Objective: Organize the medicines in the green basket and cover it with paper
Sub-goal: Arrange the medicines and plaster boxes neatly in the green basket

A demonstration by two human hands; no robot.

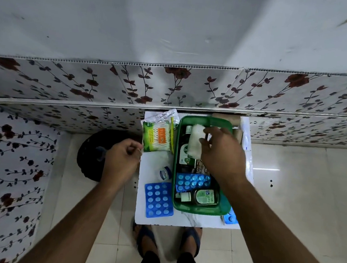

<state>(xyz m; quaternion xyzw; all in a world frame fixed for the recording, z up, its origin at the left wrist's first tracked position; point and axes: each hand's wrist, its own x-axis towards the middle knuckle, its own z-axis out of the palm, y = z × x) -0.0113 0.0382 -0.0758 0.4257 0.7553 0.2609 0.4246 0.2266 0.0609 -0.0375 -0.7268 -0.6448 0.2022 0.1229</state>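
The green basket (201, 210) stands on a small white table (183, 221). Inside lie a dark green bottle (185, 153), a blue blister pack (192, 181) and a smaller green bottle (203, 196). My right hand (222, 155) is over the basket, shut on a white roll (196, 141). My left hand (121, 158) hovers at the table's left edge, fingers curled, next to a cotton bud packet (157, 137). A second blue blister pack (158, 200) and a small white jar (165, 173) lie left of the basket.
A silver foil strip (169, 116) lies behind the cotton bud packet. Brown cardboard rolls (225, 118) sit behind the basket. Another blue pack (231, 218) peeks out at the basket's right front corner. A black round object (90, 155) stands on the floor left. Floral wall panels run behind.
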